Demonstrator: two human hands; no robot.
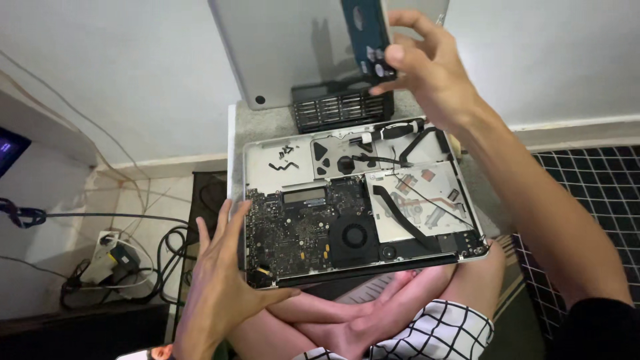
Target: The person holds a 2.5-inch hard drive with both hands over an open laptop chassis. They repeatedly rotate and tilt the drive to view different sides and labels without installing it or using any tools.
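An opened silver laptop (267,170) lies bottom-up across my lap, its dark circuit board (300,230), round fan (355,235) and empty bays exposed. My left hand (223,280) cups its near left corner, fingers spread against the edge. My right hand (430,63) is raised above the far side, pinching a flat dark teal rectangular part (365,30) by its lower end. A black-handled screwdriver (397,130) lies along the laptop's far edge.
The laptop's silver bottom cover (280,47) leans on the white wall, with a black slotted part (340,108) in front of it. A power strip and tangled cables (127,263) lie on the floor at left. A black checked mat (593,187) sits at right.
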